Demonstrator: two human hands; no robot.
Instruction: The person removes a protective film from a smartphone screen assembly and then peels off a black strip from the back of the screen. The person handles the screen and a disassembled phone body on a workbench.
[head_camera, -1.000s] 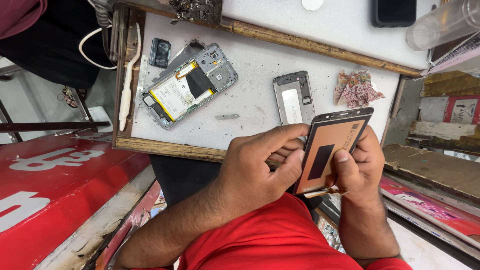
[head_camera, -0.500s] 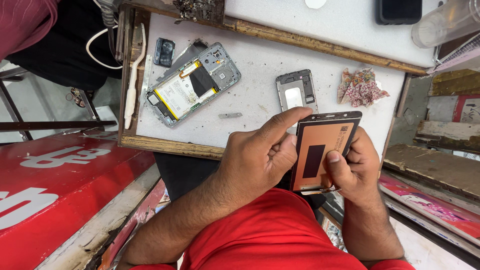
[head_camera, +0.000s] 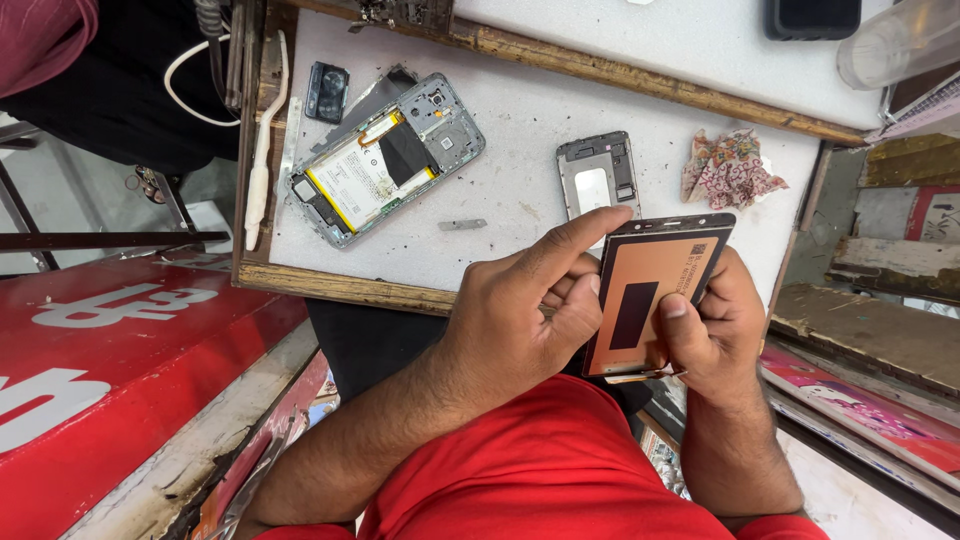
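Both hands grip the screen panel (head_camera: 650, 300) centre-right, left hand (head_camera: 520, 310) and right hand (head_camera: 715, 330) pinching its edges: thin, light, likely fragile, best held by the rim.

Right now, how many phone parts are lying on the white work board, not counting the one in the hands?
3: an opened phone body at the board's left, a small dark piece above it, and a grey frame near the middle. Small bits may escape notice.

Phone display panel (head_camera: 650, 295): copper-coloured back facing up, black rectangular patch at centre, dark border, tilted, held above table edge.
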